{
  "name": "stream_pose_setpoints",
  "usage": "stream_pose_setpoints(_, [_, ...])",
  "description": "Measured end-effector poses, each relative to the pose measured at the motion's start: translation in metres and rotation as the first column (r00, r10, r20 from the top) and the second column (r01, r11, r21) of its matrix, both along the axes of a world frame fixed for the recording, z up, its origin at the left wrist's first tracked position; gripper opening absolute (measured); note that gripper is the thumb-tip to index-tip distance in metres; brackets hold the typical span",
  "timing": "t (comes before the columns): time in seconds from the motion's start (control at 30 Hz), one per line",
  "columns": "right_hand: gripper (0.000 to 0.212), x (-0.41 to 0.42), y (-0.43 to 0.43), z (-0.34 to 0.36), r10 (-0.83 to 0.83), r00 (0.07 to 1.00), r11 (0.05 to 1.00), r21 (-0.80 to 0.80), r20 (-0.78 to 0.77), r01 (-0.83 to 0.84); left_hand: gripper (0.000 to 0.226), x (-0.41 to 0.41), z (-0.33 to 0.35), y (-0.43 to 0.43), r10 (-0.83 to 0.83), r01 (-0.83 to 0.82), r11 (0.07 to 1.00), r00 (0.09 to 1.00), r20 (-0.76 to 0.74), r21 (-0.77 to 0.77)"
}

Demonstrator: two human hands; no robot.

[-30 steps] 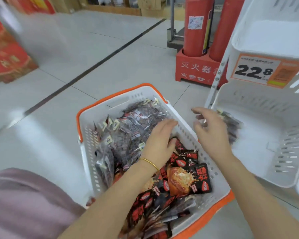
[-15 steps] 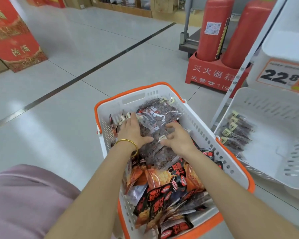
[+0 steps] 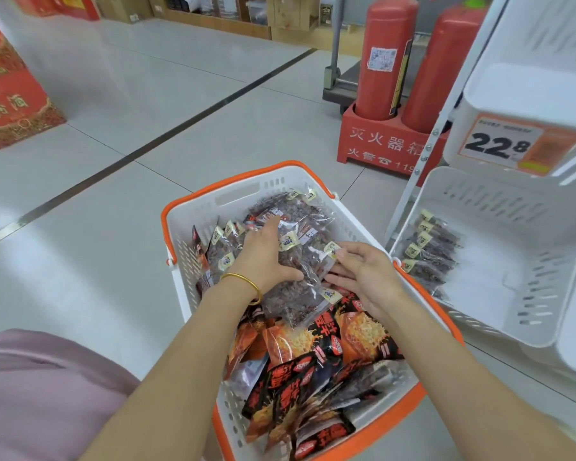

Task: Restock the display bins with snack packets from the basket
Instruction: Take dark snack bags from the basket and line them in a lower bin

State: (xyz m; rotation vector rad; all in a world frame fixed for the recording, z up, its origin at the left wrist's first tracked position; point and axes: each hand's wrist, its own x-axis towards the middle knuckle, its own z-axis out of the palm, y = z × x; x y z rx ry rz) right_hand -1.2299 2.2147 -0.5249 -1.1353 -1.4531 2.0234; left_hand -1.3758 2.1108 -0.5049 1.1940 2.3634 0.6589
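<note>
A white basket with an orange rim stands on the floor in front of me. Clear snack packets of dark pieces fill its far half, and black-and-orange packets fill the near half. My left hand, with a gold bangle, lies spread on top of the clear packets, thumb stretched across them. My right hand touches the stack's right edge with straight fingers. To the right, the lower white display bin holds several of the same clear packets at its left end.
An upper white bin carries a 22.8 price tag. Two red fire extinguishers stand in a red box behind the basket. A red carton sits far left. My pink-clad knee is at the lower left.
My right hand left the lower bin, where packets now lie, and came back to the basket. Both hands now rest against the stack of clear packets.
</note>
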Motion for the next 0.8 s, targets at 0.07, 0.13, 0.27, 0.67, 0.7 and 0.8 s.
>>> stream_pose_setpoints(0.07, [0.022, 0.011, 0.006, 0.008, -0.032, 0.999, 0.999, 0.015, -0.034, 0.033, 0.115, 0.010, 0.008, 0.004, -0.033, 0.032, 0.998, 0.999, 0.011, 0.062])
stream_pose_setpoints(0.13, [0.018, 0.025, 0.012, 0.017, -0.059, 0.996, 0.998, 0.030, -0.074, 0.061, 0.113, 0.023, 0.017, 0.010, -0.089, 0.087, 0.990, 0.996, 0.012, 0.116])
stream_pose_setpoints(0.27, [0.013, 0.059, 0.025, 0.025, -0.154, 0.986, 0.986, 0.050, -0.066, 0.157, 0.103, 0.057, 0.029, 0.027, -0.233, 0.236, 0.953, 0.972, -0.036, 0.188])
stream_pose_setpoints(0.67, [0.022, 0.108, 0.037, 0.042, -0.112, 0.989, 0.991, 0.068, -0.093, 0.119, 0.119, 0.112, 0.025, 0.051, -0.422, 0.371, 0.891, 0.889, 0.178, 0.260])
stream_pose_setpoints(0.7, [0.021, 0.110, 0.037, 0.040, -0.099, 0.991, 0.991, 0.079, -0.091, 0.106, 0.119, 0.113, 0.022, 0.051, -0.420, 0.368, 0.897, 0.883, 0.209, 0.246])
stream_pose_setpoints(0.8, [0.019, 0.114, 0.041, 0.037, -0.108, 0.992, 0.990, 0.081, -0.072, 0.114, 0.119, 0.120, 0.017, 0.054, -0.400, 0.349, 0.909, 0.883, 0.244, 0.226])
